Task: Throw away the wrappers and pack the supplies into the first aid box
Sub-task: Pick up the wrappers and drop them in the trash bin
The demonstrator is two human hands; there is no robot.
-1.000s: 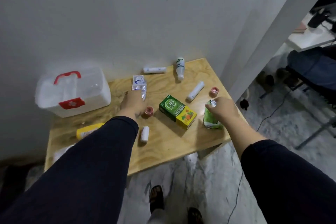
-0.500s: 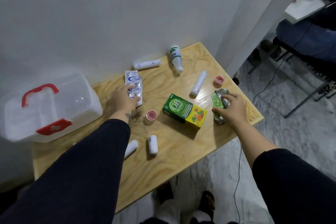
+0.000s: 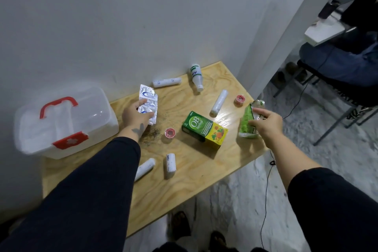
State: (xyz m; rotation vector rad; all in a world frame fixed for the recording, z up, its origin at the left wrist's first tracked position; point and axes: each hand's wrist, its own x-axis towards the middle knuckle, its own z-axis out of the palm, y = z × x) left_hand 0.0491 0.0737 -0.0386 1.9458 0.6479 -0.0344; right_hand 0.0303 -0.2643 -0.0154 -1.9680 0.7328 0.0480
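Observation:
My left hand (image 3: pixel 136 117) grips a silver and blue wrapper (image 3: pixel 148 101) just above the wooden table (image 3: pixel 196 172). At the table's right edge my right hand (image 3: pixel 266 124) holds a crumpled green wrapper (image 3: pixel 247 122), lifted off the wood. The closed white first aid box (image 3: pixel 63 122) with its red handle and latch stands at the left. A green and yellow medicine box (image 3: pixel 204 129) lies in the middle. Around it lie several white bandage rolls (image 3: pixel 219 102), a white bottle (image 3: pixel 196 76) and two pink tape rolls (image 3: pixel 170 133).
A white wall runs behind the table, with a pillar at the right rear corner. A cable trails on the marble floor to the right. A chair and a seated person's legs (image 3: pixel 345 63) are at the far right. My feet show below the table's front edge.
Both hands have lifted their wrappers off the table. The right hand rose with the green wrapper held upright, and the left raised the silver one. The camera view shifted right.

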